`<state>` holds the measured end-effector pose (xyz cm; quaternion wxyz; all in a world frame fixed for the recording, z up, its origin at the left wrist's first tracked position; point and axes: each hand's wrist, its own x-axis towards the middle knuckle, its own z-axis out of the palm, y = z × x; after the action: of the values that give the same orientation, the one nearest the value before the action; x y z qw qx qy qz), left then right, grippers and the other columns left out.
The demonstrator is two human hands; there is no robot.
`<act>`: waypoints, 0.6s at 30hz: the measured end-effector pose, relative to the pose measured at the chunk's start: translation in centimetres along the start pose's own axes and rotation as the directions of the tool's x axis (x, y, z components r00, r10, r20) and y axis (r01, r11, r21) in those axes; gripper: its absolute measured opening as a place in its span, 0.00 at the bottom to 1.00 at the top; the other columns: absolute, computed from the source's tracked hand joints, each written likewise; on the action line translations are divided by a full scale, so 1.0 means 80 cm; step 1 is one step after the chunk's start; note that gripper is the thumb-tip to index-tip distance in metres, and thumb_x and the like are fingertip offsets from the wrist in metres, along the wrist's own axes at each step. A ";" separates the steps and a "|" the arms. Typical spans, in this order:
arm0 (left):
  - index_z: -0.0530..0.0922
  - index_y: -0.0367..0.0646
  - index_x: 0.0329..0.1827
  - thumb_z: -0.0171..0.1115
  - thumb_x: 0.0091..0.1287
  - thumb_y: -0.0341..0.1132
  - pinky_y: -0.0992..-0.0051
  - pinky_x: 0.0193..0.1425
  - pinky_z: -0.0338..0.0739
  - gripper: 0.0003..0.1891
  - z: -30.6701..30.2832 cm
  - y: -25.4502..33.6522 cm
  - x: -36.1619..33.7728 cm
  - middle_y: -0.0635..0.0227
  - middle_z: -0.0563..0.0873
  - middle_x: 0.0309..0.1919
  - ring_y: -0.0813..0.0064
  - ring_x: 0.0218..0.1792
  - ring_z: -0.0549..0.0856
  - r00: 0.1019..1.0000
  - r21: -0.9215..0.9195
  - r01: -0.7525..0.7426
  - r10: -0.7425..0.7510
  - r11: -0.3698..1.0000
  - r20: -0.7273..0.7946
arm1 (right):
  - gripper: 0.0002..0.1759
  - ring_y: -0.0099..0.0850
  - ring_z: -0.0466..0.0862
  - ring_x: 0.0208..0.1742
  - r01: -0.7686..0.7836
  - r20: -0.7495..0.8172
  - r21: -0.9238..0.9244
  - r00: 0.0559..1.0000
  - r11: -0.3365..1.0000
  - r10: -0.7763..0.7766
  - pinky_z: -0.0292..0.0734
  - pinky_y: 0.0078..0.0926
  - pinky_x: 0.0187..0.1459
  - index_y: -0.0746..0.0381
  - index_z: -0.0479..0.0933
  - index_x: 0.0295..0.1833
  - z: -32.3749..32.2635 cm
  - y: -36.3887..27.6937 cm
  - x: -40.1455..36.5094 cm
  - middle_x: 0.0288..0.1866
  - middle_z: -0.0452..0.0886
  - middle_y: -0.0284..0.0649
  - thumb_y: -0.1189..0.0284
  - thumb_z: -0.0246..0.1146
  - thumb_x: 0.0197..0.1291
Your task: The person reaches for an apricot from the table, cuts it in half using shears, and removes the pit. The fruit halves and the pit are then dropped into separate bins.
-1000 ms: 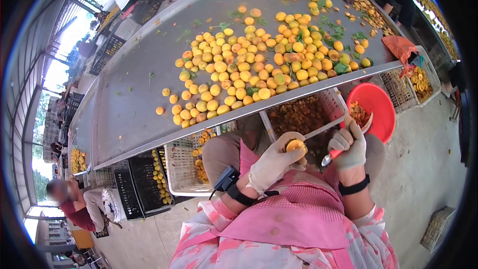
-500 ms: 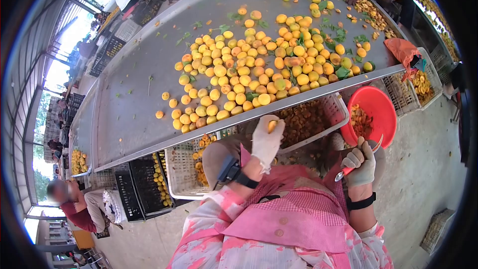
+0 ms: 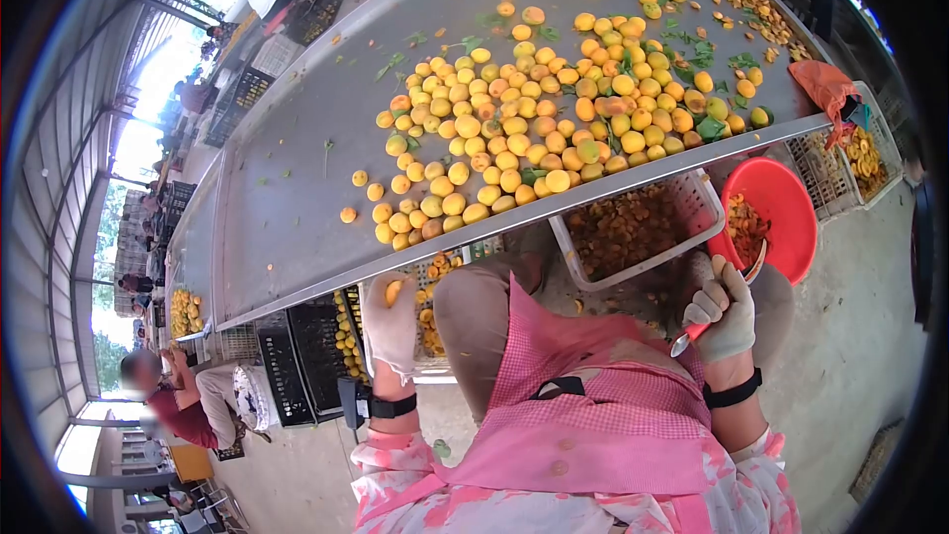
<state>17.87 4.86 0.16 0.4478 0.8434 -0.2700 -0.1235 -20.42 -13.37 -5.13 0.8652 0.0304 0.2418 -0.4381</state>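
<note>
My left hand [image 3: 391, 321], in a pale glove, is over the white crate [image 3: 435, 368] below the table's edge, its fingers closed on an orange fruit piece [image 3: 393, 292]. At the right, my gloved right hand [image 3: 725, 314] grips a curved knife with a red handle [image 3: 696, 330]; its blade points up toward the red bowl [image 3: 799, 227]. Many yellow-orange apricots [image 3: 514, 126] lie in a heap on the metal table [image 3: 287, 218] in front of me.
A white bin [image 3: 704, 222] of dark fruit pieces stands under the table edge, beside the bowl. Black crates [image 3: 287, 376] are at the left. An orange bag [image 3: 825, 89] lies on the table's right corner. A seated person [image 3: 188, 405] is at the far left.
My left hand has moved left and down, from beside the dark-filled bin to over the white crate, with the fruit piece. My right hand still holds the knife. The whole view has shifted slightly.
</note>
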 end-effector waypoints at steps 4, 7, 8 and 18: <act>0.81 0.38 0.41 0.65 0.67 0.27 0.84 0.31 0.71 0.04 0.051 0.060 -0.024 0.73 0.82 0.28 0.87 0.28 0.77 0.989 -0.288 0.069 -0.028 0.955 0.142 | 0.12 0.18 0.55 0.15 0.002 -0.043 -0.028 0.999 1.000 -0.004 0.57 0.20 0.20 0.56 0.78 0.48 0.002 0.000 -0.005 0.15 0.53 0.22 0.64 0.50 0.76; 0.80 0.38 0.42 0.65 0.66 0.26 0.82 0.38 0.74 0.04 0.113 0.088 -0.031 0.72 0.83 0.31 0.85 0.33 0.79 0.963 -0.360 -0.054 0.144 0.932 0.229 | 0.11 0.18 0.55 0.14 0.001 -0.065 -0.051 0.998 0.999 -0.004 0.57 0.20 0.20 0.55 0.77 0.46 0.005 0.004 -0.010 0.15 0.53 0.22 0.64 0.50 0.76; 0.80 0.38 0.42 0.65 0.66 0.26 0.82 0.40 0.75 0.04 0.137 0.090 -0.033 0.72 0.83 0.32 0.84 0.35 0.80 0.948 -0.401 -0.104 0.212 0.910 0.236 | 0.11 0.18 0.55 0.14 -0.004 -0.074 -0.068 0.997 0.998 -0.001 0.57 0.20 0.19 0.55 0.77 0.45 0.008 0.005 -0.012 0.15 0.53 0.22 0.64 0.50 0.76; 0.80 0.38 0.50 0.60 0.66 0.25 0.78 0.44 0.78 0.11 0.160 0.079 -0.023 0.66 0.85 0.37 0.79 0.37 0.82 0.934 -0.286 -0.147 0.228 0.947 0.276 | 0.12 0.19 0.56 0.14 0.035 -0.093 -0.012 0.995 0.999 -0.036 0.56 0.20 0.19 0.55 0.78 0.46 -0.008 -0.013 -0.025 0.15 0.54 0.23 0.64 0.50 0.76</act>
<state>8.41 -5.78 -1.94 0.5176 0.7178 -0.3971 -0.2432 -22.49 -12.37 -4.68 0.8453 0.0423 0.2847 -0.4502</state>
